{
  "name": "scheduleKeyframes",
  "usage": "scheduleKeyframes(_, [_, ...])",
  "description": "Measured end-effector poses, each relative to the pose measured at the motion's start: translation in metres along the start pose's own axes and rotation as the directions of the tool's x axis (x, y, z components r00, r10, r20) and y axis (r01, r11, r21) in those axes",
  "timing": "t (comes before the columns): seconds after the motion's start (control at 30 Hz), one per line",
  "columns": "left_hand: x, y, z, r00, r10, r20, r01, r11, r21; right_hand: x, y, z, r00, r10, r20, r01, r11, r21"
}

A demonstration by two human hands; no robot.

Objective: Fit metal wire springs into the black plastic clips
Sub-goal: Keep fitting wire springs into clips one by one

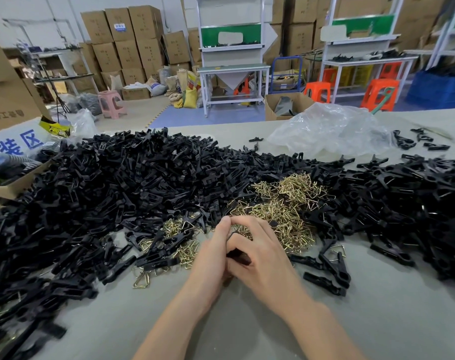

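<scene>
My left hand [212,252] and my right hand [262,258] meet at the table's middle, fingers curled round one black plastic clip [238,256] that shows only between them. Whether a spring sits in it is hidden. Just beyond my fingertips lies a heap of brass-coloured wire springs [281,203], with a smaller scatter of springs [179,242] to the left. A big pile of black clips [112,193] covers the left and back of the table, and another pile of clips [408,203] fills the right.
A crumpled clear plastic bag [333,131] lies at the back right. A cardboard box [10,185] stands at the left edge. Loose clips [330,271] lie right of my hands. Bare grey table surface [247,320] shows around my forearms.
</scene>
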State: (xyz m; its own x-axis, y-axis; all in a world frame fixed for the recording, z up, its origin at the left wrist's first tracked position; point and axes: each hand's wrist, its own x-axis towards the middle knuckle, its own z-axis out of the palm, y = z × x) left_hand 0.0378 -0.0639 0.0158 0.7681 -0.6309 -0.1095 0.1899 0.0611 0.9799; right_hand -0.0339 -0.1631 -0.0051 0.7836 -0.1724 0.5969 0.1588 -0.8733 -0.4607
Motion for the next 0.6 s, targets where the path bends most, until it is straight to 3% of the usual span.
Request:
scheduleKeyframes(0.17, [0.001, -0.005, 0.000, 0.995, 0.084, -0.059, -0.078, 0.992, 0.102, 0.000, -0.001, 0.000, 1.000, -0.025, -0.015, 0.025, 1.000, -0.003])
scheduleKeyframes(0.33, [0.000, -0.001, 0.000, 0.997, 0.000, -0.076, -0.008, 0.994, -0.111, 0.002, -0.004, 0.002, 0.998, 0.003, -0.060, 0.000, 0.999, 0.053])
scheduleKeyframes(0.43, [0.003, 0.001, -0.003, 0.999, 0.037, -0.032, -0.041, 0.990, -0.135, 0.002, -0.004, -0.004, 0.971, 0.172, -0.168, -0.140, 0.972, 0.187])
scheduleKeyframes(0.6, [-0.003, -0.001, -0.013, 0.990, 0.139, 0.014, -0.139, 0.990, -0.008, -0.001, -0.003, -0.016, 0.894, 0.439, -0.093, -0.356, 0.821, 0.446])
